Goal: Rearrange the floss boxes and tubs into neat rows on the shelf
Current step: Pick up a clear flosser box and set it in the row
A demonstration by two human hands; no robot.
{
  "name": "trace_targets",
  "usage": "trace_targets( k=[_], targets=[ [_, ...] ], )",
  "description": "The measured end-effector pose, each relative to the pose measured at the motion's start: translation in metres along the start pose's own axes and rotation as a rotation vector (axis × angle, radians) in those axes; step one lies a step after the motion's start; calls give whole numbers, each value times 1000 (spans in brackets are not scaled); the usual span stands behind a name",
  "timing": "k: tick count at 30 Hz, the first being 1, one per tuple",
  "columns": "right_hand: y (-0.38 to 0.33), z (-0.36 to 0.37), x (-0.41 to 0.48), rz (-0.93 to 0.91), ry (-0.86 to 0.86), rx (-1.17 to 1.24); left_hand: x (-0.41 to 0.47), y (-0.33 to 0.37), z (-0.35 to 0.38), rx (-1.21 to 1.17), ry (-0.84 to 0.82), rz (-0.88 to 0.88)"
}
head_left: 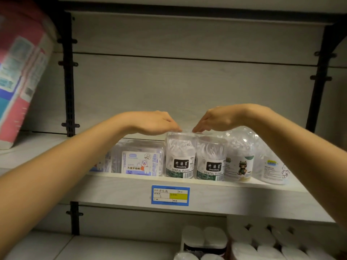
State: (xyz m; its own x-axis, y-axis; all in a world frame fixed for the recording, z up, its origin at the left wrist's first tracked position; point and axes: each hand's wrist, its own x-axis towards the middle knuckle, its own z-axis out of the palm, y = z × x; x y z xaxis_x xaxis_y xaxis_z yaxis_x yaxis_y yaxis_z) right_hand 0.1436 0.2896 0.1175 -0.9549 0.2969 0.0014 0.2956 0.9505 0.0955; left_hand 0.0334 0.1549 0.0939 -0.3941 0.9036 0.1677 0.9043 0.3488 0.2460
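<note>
Left hand (155, 122), right hand (216, 119) (atop tub (180, 156))

I see one row along the near edge of the shelf (234, 199). A floss box (141, 163) stands left of centre, with a second box (105, 164) to its left. To its right two straight tubs (180, 156) (210, 160) touch, then two domed tubs (239, 156) (272, 166). My left hand (155, 122) and right hand (216, 119) meet above the left straight tub. A price tag (170, 195) sits on the shelf's front edge, and paper rolls (262, 241) lie below at the right.
</note>
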Motion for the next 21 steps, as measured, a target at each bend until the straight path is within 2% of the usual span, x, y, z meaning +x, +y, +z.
trace_targets(
  k=[11,16,21],
  targets=[
    [7,-10,-9,10,-28,75,4,-2,-3,-84,-30,33],
    [5,-15,14,98,9,94,20,-6,-7,-80,28,-15],
    [0,-8,31,132,-96,159,34,-8,-3,-72,-98,-64]
  ],
)
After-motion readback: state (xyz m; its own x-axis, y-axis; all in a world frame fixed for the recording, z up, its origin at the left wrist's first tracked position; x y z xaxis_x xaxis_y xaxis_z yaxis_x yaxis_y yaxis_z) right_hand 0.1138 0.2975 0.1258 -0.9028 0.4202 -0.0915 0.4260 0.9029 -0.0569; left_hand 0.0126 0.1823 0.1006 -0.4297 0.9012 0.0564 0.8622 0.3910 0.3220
